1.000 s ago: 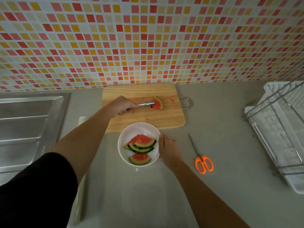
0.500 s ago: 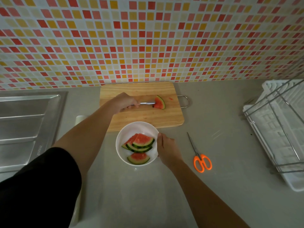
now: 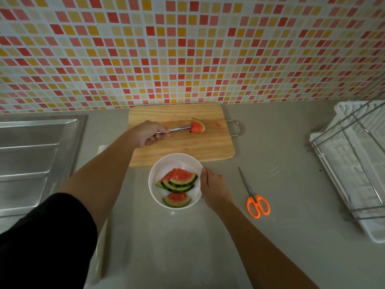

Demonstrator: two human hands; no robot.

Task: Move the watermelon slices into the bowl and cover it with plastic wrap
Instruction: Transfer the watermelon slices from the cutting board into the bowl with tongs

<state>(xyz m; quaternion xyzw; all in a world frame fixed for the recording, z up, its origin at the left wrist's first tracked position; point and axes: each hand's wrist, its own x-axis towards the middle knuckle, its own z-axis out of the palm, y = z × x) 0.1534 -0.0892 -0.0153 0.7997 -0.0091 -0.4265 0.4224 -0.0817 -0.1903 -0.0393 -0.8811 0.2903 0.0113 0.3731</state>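
Watermelon slices [image 3: 179,182], several, stacked in bowl [image 3: 175,161] at centre front. One last slice [image 3: 198,126] left on board [image 3: 181,147], towards its right end.

Left to right:
- Sink [image 3: 31,155] at far left, cut off by frame edge.
- Pale object [image 3: 102,148] beneath left forearm, mostly hidden; possibly the wrap, not tellable.
- Left grip [image 3: 145,133] clenched round tongs [image 3: 180,128], serrated tips touching last slice at its left side. Whether already pinching it, unclear.
- Compared with one second earlier: tips at same slice, slice at same spot on board, not lifted; bowl contents unaltered.
- Meaning for task, as judged: transfer nearly complete, final pick-up under way, covering not begun.
- Right grip [image 3: 212,186] curled on right rim of bowl, thumb over edge, steadying as before.
- Small red scrap [image 3: 217,124] on board right of last slice, too small to identify.
- Scissors [image 3: 253,197], orange-handled, flat on surface [image 3: 281,142] right of bowl, apart from it.
- Rack [image 3: 354,163] at far right, partly out of frame.
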